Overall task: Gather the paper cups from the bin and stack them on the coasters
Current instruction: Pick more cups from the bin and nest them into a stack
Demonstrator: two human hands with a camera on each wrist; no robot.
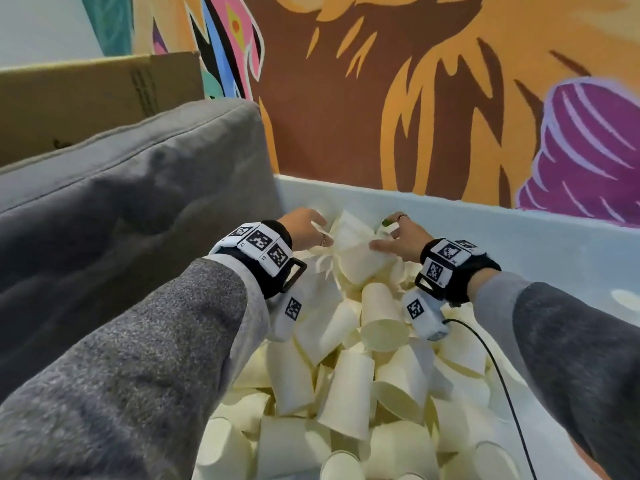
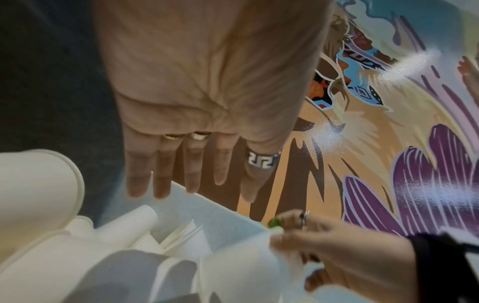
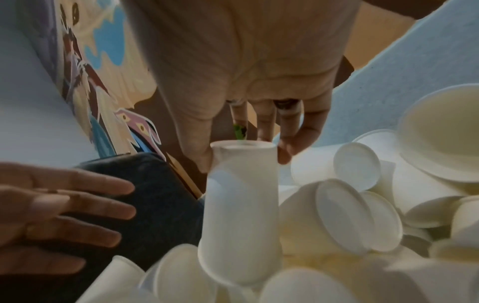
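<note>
At far end of bin, R hand pinches base of upturned paper cup w/ fingertips, prob to lift it from pile; L hand spread, empty, just beside; coasters not in view

Right hand pinches base of upturned paper cup, fingertips on its rim. Left hand open beside it. Loose cups heaped right, against bin wall.
</note>
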